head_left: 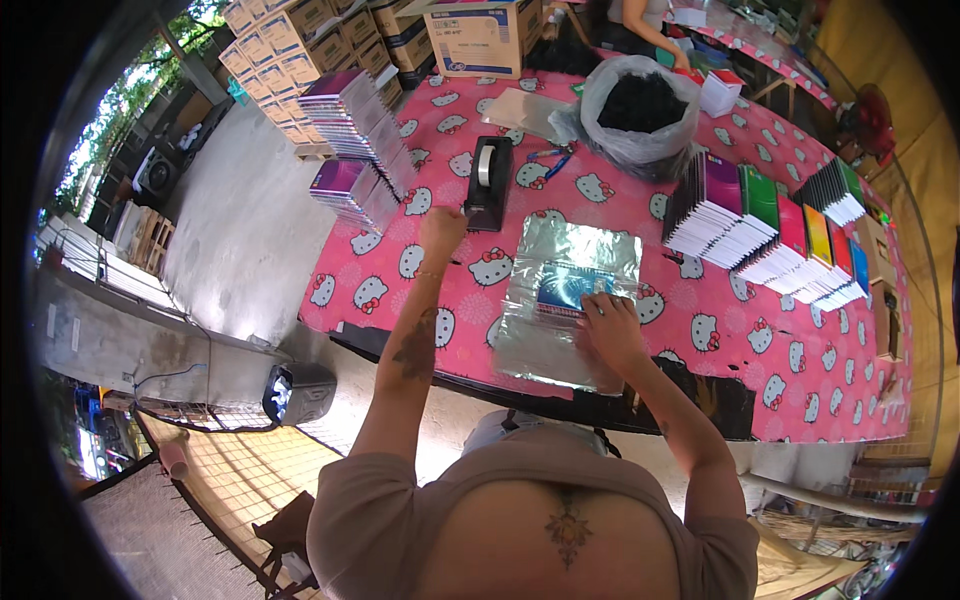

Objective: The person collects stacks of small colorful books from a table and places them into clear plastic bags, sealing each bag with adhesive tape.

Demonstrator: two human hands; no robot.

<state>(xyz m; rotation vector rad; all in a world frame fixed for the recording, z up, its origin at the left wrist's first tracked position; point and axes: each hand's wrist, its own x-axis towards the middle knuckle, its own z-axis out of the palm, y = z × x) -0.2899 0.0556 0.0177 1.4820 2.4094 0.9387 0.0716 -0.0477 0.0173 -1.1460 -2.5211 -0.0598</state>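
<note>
My left hand (443, 230) reaches forward to the black tape dispenser (489, 181) and touches its near end, fingers pinched there. My right hand (610, 325) presses flat on a clear plastic bag (560, 300) that lies on the pink patterned tablecloth (730, 330). A blue-covered notebook (568, 287) sits inside the bag, just ahead of my right fingers.
Fanned rows of coloured notebooks (770, 235) lie at the right. Stacks of wrapped notebooks (355, 150) stand at the left. A plastic sack of dark items (640, 115) sits behind the dispenser. Cardboard boxes (480, 35) line the back. Another person (640, 20) works at a far table.
</note>
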